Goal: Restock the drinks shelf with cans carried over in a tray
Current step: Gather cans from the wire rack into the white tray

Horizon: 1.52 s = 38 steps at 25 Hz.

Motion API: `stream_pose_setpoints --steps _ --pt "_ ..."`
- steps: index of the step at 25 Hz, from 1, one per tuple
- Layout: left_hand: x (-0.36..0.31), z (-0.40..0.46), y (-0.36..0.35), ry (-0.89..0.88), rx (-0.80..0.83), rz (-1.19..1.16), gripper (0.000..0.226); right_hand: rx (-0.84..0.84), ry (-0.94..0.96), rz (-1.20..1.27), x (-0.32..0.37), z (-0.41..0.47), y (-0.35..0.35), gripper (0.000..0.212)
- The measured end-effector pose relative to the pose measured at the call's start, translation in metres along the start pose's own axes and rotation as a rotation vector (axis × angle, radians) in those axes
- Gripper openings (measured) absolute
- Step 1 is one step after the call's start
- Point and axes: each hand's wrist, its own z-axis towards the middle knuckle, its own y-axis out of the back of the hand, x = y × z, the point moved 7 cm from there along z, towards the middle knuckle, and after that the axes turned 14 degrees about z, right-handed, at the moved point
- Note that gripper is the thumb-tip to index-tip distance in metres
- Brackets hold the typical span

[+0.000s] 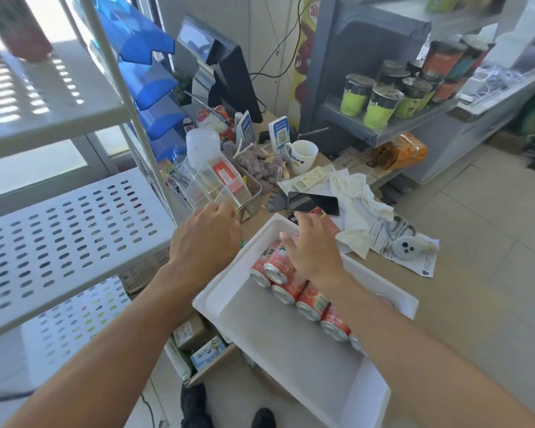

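Cluttered with a phone (314,203), a white mug (303,156) and a crumpled cloth (359,196), the shop counter (464,304) is partly covered by a white tray (291,359), beyond whose far end all three lie. Red cans (311,301) are laid on their sides in a row along the tray's right wall — the far ones are pressed under the spread fingers of the right hand (314,248). Just left of the tray's far corner the left hand (206,239) is held with fingers curled — whether anything is gripped cannot be told — and the white perforated shelf (68,230) is seen further left.
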Motion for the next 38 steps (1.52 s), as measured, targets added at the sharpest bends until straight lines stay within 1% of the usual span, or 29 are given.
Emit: stream_pose_setpoints --steps 3,5,8,10,13,16,18,24,27,33,38 --pt "0.015 0.003 0.018 0.035 -0.061 0.022 0.025 -0.012 0.278 -0.166 0.050 0.002 0.017 0.053" --pt "0.029 0.003 0.036 0.066 -0.108 0.053 0.029 -0.025 0.434 -0.212 0.085 0.003 0.029 0.052" --pt "0.058 -0.001 0.067 0.143 -0.175 0.105 0.035 -0.044 0.613 -0.219 0.140 0.007 0.043 0.050" --pt "0.080 -0.005 0.094 0.196 -0.233 0.110 0.037 -0.029 0.693 -0.188 0.178 0.010 0.048 0.050" --pt "0.114 -0.011 0.134 0.263 -0.333 0.119 0.033 0.005 0.801 -0.137 0.235 0.013 0.048 0.052" --pt "0.149 -0.016 0.162 0.342 -0.374 0.123 0.029 0.033 0.873 -0.106 0.284 0.020 0.036 0.053" --pt "0.173 -0.017 0.173 0.375 -0.381 0.141 0.031 0.058 0.903 -0.050 0.315 0.025 0.025 0.053" --pt "0.220 -0.002 0.183 0.395 -0.397 0.159 0.034 0.099 0.956 0.039 0.398 0.058 -0.008 0.053" --pt "0.233 0.017 0.182 0.396 -0.395 0.120 0.035 0.106 0.868 0.081 0.428 0.096 -0.029 0.054" --pt "0.260 0.056 0.167 0.380 -0.348 0.127 0.036 0.109 0.649 0.003 0.461 0.184 -0.063 0.064" --pt "0.281 0.076 0.161 0.380 -0.331 0.110 0.035 0.118 0.546 0.007 0.477 0.243 -0.086 0.072"
